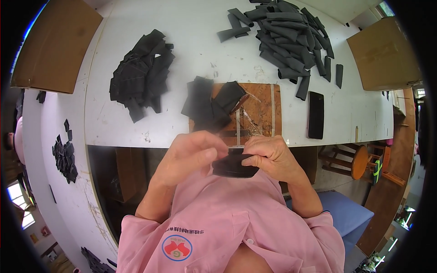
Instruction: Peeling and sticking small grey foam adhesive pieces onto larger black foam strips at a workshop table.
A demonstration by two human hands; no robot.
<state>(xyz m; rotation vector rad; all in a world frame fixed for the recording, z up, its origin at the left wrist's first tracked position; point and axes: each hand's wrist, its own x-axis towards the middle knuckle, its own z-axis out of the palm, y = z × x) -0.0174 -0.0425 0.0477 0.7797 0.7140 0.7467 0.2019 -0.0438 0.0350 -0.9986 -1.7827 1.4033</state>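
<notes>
A dark fabric piece point(234, 167) is held close to my chest, just in front of the table edge. My right hand point(272, 158) pinches its right end, thumb on the near side and fingers curled behind. My left hand point(193, 154) is at the left end of the piece, slightly blurred, its thumb apart from its bent fingers. Whether those fingertips touch the fabric is hard to see. Beyond my hands, several loose dark fabric pieces point(207, 107) lie over the left part of a worn brown board point(268, 107).
A heap of flat dark pieces point(141, 75) lies left on the white table point(195, 27); a pile of rolled dark grey tubes point(291, 38) lies far right. A black phone point(316, 115) rests at right. Cardboard boxes point(57, 43) flank both sides. A wooden stool point(358, 162) stands below right.
</notes>
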